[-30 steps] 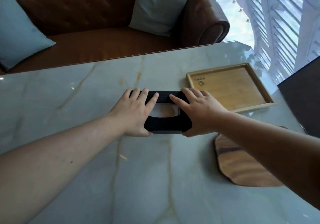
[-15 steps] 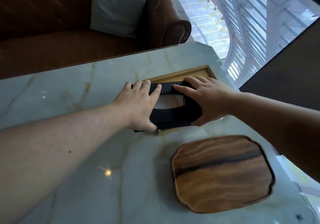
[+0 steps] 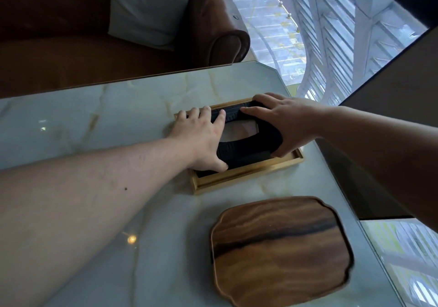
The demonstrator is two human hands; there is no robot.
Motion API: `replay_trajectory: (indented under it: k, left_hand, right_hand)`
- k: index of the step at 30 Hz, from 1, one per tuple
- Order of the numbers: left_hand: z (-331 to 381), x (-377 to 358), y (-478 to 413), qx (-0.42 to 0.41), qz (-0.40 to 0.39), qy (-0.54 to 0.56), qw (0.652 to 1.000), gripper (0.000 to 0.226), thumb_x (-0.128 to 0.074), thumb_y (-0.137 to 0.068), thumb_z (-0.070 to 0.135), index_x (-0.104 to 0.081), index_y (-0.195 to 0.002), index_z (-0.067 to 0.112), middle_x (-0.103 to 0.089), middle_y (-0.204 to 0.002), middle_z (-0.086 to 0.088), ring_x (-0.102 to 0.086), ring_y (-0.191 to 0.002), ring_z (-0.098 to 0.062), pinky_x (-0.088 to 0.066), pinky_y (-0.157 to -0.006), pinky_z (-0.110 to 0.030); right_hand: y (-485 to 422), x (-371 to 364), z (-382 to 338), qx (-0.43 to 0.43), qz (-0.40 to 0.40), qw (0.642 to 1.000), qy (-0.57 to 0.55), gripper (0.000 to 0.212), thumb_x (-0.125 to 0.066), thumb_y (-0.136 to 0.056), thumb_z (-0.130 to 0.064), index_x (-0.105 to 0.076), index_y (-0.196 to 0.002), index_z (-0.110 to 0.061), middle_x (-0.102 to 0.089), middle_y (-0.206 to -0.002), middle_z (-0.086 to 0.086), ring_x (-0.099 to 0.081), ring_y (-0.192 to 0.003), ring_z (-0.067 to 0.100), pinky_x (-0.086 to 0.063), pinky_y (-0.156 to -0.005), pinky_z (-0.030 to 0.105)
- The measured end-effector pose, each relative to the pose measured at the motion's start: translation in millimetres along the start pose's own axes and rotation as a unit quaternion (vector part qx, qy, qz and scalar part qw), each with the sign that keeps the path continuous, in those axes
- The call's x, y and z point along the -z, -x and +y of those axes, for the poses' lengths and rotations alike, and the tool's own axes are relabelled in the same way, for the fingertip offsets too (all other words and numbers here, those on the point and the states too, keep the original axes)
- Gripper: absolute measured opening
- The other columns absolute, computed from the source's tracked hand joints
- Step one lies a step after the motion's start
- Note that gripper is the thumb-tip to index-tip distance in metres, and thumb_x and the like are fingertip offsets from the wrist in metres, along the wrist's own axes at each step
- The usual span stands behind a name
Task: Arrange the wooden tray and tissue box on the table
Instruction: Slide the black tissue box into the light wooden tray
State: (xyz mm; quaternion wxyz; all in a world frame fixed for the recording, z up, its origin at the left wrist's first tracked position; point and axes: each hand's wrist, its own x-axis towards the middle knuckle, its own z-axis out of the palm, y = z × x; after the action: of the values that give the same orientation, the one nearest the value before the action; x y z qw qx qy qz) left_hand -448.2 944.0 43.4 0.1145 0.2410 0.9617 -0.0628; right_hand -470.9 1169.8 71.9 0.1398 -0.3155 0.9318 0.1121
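Two hands on the black tissue box (image 3: 248,151), one at each end. Left hand (image 3: 201,138) spread flat over the left end, fingers reaching the far edge, thumb hooked down on the near side. Right hand (image 3: 282,121) draped over the right end, fingers splayed across the top toward the far edge, thumb tucked at the near right corner. Both clamping the box; neither closed into a fist.

Box sitting inside the light wooden tray (image 3: 246,176), roughly parallel to the rim, near rail and a strip of tray floor visible in front of it. Fully seated or just above the floor: cannot tell. Tray on the marble table (image 3: 94,117), toward the far right corner.

Handling, judged only:
- Box probably light, likely a textured cover around tissue. Oval opening on top, pale tissue showing, so top panel weak; better gripped at the ends or long sides.
- Tray stiff, thin-walled, light. Low rim good for a pinch at the short ends. Likely to slide easily on glossy marble, so a nudge on the box could drag it along.

Around:
- Dark walnut-coloured wooden board (image 3: 282,249), rounded corners, lying flat near the tray but apart, on the near side. In the way of pulling the tray straight back.
- Table edge just right of the tray; little margin there.
- Brown leather sofa (image 3: 213,34) with pale cushion (image 3: 147,8) beyond the table, clear of the work.
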Motion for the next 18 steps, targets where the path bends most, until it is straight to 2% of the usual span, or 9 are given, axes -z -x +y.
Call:
replay_trajectory:
  k: [3, 6, 13, 16, 18]
  left_hand:
    - [8.2, -2.1, -5.0, 0.007, -0.008, 0.003, 1.000, 0.123, -0.057, -0.052, 0.078, -0.002, -0.146, 0.021, -0.020, -0.152, -0.022, -0.026, -0.134, -0.041, -0.027, -0.107, -0.052]
    - [12.2, -5.6, -10.1, 0.010, -0.016, 0.009, 1.000, 0.124, -0.057, -0.052, 0.078, -0.001, -0.146, 0.021, -0.020, -0.152, -0.022, -0.025, -0.134, -0.041, -0.027, -0.106, -0.052]
    - [16.0, -15.1, -12.4, 0.001, -0.013, -0.005, 1.000, 0.123, -0.051, -0.050, 0.080, -0.003, -0.146, 0.021, -0.022, -0.151, -0.021, -0.027, -0.131, -0.041, -0.027, -0.103, -0.052]
    - [15.8, -15.2, -10.6, -0.005, -0.016, -0.010, 1.000, 0.122, -0.049, -0.051, 0.082, -0.002, -0.146, 0.021, -0.020, -0.152, -0.022, -0.027, -0.132, -0.041, -0.027, -0.104, -0.053]
    - [16.2, -13.1, -7.2, -0.010, -0.024, -0.013, 1.000, 0.123, -0.047, -0.054, 0.085, 0.001, -0.147, 0.020, -0.016, -0.154, -0.023, -0.024, -0.134, -0.041, -0.026, -0.107, -0.053]
  right_hand:
    - [-1.3, -6.2, 3.1, -0.006, -0.003, 1.000, 0.009, 0.123, -0.063, -0.042, -0.070, -0.012, -0.147, -0.032, -0.037, -0.140, 0.008, -0.039, -0.127, 0.028, -0.045, -0.098, 0.043]
    - [-2.5, -11.8, 5.2, -0.009, -0.004, 1.000, 0.000, 0.124, -0.063, -0.040, -0.066, -0.013, -0.148, -0.032, -0.036, -0.142, 0.009, -0.036, -0.131, 0.029, -0.041, -0.103, 0.045]
    - [-1.3, -28.7, 4.4, -0.018, -0.014, 1.000, 0.007, 0.129, -0.065, -0.041, -0.065, -0.002, -0.149, -0.034, -0.031, -0.146, 0.010, -0.032, -0.132, 0.029, -0.040, -0.104, 0.045]
    - [0.1, -29.4, 2.4, -0.024, -0.019, 1.000, 0.006, 0.129, -0.067, -0.044, -0.065, 0.001, -0.149, -0.035, -0.025, -0.152, 0.012, -0.026, -0.138, 0.030, -0.036, -0.108, 0.044]
    - [3.3, -30.7, 0.4, -0.030, -0.015, 0.999, 0.004, 0.127, -0.067, -0.048, -0.064, 0.004, -0.150, -0.035, -0.018, -0.157, 0.015, -0.018, -0.143, 0.030, -0.028, -0.113, 0.044]
